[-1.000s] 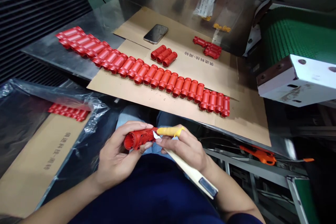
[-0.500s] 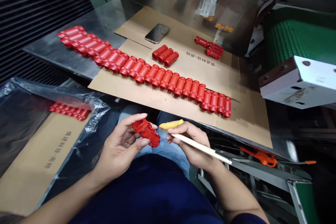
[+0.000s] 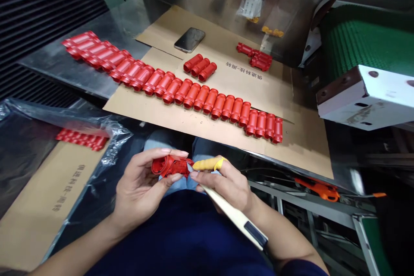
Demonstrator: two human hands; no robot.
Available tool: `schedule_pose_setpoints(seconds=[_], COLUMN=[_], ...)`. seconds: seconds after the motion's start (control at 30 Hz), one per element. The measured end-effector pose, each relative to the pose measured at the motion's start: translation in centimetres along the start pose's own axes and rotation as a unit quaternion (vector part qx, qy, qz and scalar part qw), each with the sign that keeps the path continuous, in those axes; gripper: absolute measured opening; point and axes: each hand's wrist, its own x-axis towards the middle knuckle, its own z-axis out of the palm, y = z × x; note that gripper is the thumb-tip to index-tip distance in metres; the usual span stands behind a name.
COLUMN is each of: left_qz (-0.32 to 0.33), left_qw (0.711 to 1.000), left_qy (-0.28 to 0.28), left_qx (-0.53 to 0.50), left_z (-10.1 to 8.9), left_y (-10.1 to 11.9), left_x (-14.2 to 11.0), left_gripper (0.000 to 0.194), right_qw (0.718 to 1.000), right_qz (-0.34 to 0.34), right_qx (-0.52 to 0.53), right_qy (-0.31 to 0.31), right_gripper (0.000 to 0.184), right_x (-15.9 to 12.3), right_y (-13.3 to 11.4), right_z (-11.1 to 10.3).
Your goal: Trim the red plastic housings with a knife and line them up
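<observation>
My left hand (image 3: 137,189) is closed around a red plastic part (image 3: 168,166), with a round open ring at its left end. My fingers cover some of the part. A knife with a long cream handle (image 3: 233,214) is gripped in my right hand (image 3: 231,186). Its short blade (image 3: 189,167) meets the right end of the red part; whether it cuts in, I cannot tell. A yellow finger cot (image 3: 207,164) covers my right index finger, which lies close to the blade. Both hands are over my lap, in front of the table edge.
A long row of red tubular parts (image 3: 202,97) lies across cardboard (image 3: 155,114) on the metal table. Behind it are three more red parts (image 3: 199,67), a phone (image 3: 189,39) and a red cluster (image 3: 258,58). A green conveyor belt (image 3: 365,39) stands right; a plastic-lined box (image 3: 39,198), left.
The knife has come left to the red part, its handle swinging downward. The red part has turned in my left hand. The view has shifted slightly.
</observation>
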Motion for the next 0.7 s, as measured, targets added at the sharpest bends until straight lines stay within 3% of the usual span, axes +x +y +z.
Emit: schedule_pose_setpoints(seconds=[0.27, 0.6, 0.7], left_qz=[0.006, 0.003, -0.010], left_qw=[1.000, 1.000, 1.000], left_qy=[0.001, 0.007, -0.006], left_qx=[0.004, -0.009, -0.025], left_z=[0.1, 0.2, 0.1], left_y=[0.3, 0.3, 0.2], left_x=[0.0, -0.2, -0.3], left_gripper=[0.062, 0.061, 0.063], right_qw=[0.999, 1.000, 1.000], right_qz=[0.042, 0.026, -0.009], right_qx=[0.003, 0.012, 0.008], right_qy=[-0.005, -0.005, -0.017], right_gripper=[0.042, 0.030, 0.022], right_x=[0.6, 0.7, 1.1], right_y=[-1.2, -0.8, -0.4], right_z=[-0.7, -0.7, -1.0])
